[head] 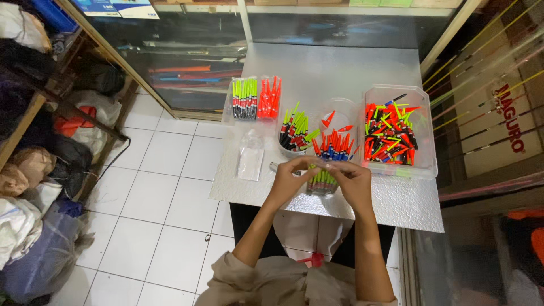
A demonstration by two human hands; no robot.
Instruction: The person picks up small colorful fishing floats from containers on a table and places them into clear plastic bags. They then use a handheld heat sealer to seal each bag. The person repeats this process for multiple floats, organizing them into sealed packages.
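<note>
The bundle of floats (323, 180) sits at the near edge of the table (396, 204), between both hands. Its long axis runs near to far: yellow-green ends point toward the person, orange-and-blue ends point away. The floats lie parallel and close together.

The left hand (290, 180) touches the left side of the bundle, fingers curled narrow around it. The right hand (354, 182) closes on the right side, fingers likewise drawn in. The fingertips of the two hands meet over the far end of the bundle. A thin clear bag may enclose the floats, but the view is too small to confirm.

Just left of the bundle, a flat clear plastic bag (250, 161) lies on the table. Just beyond the bundle stands a round container (292, 136) of floats, upright and leaning, green tips up. Right of the bundle sits a clear rectangular tub (426, 144) filled with loose floats pointing in all directions. Farther beyond and left of the bundle lie two packed bags (255, 99), one of yellow-green floats and one of orange, long axes near to far.

The table has a grey, finely textured top. White floor tiles (164, 187) lie left of it. A glass display case (187, 62) stands beyond. Cloth bundles (28, 226) pile at far left.
</note>
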